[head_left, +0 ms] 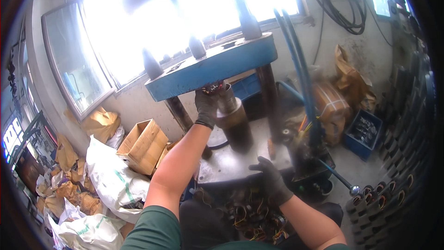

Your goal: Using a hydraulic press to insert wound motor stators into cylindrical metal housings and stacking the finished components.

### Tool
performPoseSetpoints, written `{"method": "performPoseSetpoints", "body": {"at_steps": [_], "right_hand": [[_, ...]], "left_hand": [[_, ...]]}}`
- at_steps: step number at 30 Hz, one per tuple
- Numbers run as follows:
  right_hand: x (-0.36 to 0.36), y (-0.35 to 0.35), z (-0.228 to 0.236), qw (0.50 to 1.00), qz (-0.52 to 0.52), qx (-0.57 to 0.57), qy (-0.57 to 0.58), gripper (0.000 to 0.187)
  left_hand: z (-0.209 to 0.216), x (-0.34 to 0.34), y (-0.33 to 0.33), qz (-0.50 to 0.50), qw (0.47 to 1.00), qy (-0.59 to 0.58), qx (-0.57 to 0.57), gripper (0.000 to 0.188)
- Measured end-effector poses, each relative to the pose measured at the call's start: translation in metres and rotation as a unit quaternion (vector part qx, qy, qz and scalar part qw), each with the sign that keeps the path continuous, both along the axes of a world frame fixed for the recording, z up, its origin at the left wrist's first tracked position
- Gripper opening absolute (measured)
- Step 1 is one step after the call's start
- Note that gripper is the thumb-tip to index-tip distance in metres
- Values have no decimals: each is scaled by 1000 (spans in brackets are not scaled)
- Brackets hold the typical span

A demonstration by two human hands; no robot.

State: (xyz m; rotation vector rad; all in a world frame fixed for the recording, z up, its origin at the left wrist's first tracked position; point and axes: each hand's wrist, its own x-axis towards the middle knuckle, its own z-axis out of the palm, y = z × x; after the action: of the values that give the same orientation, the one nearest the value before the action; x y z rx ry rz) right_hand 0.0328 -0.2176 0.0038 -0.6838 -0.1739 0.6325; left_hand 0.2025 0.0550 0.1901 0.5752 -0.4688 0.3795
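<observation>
Glaring windows (208,4) across the top of the frame in the head view, with a swung-out casement pane (74,60) at upper left and pale wall below. Down the left side, white sacks (111,176) and crumpled brown bags beside a wooden box (143,146). At right of the frame, a strapped brown package (330,106), a blue bin (363,134) of small metal parts, and rows of dark cylindrical parts (379,199) curving along the rim. Upper centre, a thick blue press plate (212,69) on steel columns, above a metal table (215,171) bearing an upright cylinder (236,129).

Just under the plate, at the cylinder's top, a part with coloured wires (213,88); against it, the gloved left hand (206,107), raised, grip on it too hidden to tell. At lower centre right, the gloved right hand (273,180), fingers loosely bent, apparently holding nothing, near the table's front edge. Below, at bottom centre, a heap of wired parts (254,217).
</observation>
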Motion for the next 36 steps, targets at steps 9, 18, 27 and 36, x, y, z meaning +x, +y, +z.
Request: {"method": "performPoseSetpoints", "body": {"at_steps": [9, 18, 27, 36], "right_hand": [[-6, -3, 1, 998, -12, -15, -57, 70], [-19, 1, 15, 997, 4, -33, -75, 64], [-22, 4, 14, 994, 8, -64, -85, 61], [-24, 1, 19, 989, 9, -87, -119, 61]], "left_hand": [[48, -3, -20, 471, 505, 228, 686, 44], [30, 6, 20, 403, 684, 115, 597, 46], [26, -1, 16, 407, 647, 128, 631, 44], [39, -24, 4, 488, 511, 163, 688, 70]]}}
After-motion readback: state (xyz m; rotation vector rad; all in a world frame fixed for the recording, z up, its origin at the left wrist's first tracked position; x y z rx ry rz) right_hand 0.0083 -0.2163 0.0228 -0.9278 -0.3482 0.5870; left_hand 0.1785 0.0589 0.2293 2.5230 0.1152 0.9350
